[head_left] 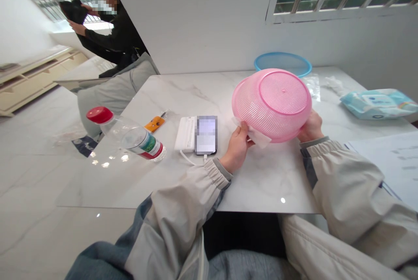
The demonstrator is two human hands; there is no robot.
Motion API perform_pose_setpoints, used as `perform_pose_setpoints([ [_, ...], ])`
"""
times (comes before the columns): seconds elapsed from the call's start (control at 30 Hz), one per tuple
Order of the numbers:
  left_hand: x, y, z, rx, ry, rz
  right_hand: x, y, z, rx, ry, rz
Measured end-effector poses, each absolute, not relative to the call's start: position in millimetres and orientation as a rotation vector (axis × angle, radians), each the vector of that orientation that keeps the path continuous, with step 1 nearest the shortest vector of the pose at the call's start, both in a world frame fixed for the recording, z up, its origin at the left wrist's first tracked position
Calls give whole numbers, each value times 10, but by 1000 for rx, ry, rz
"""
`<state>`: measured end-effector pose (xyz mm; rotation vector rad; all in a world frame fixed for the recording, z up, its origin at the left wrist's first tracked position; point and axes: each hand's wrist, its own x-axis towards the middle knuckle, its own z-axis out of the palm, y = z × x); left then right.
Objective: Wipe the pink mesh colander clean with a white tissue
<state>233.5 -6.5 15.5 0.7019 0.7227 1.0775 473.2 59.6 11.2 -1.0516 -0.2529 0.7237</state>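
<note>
A pink plastic strainer basket (272, 103) is held tilted above the white marble table (261, 180), its underside turned toward me. My right hand (310, 126) grips its right rim from behind, fingers mostly hidden by the basket. My left hand (237, 145) pinches a white wet wipe (257, 135) against the basket's lower left rim.
A blue basin (282, 63) stands behind the basket. A pack of wet wipes (379, 102) lies at the right, papers (392, 162) nearer me. A phone on a white power bank (197, 134), an orange item (154, 123) and a lying water bottle (130, 134) are at the left. A person sits far left.
</note>
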Motion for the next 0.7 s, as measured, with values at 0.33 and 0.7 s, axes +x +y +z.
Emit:
perform_pose_setpoints([
  [0.33, 2267, -87, 258, 804, 582, 1030, 4642, 560, 245, -1002, -277, 781],
  [0.7, 2256, -66, 204, 850, 606, 964, 4623, 531, 232, -913, -420, 935],
])
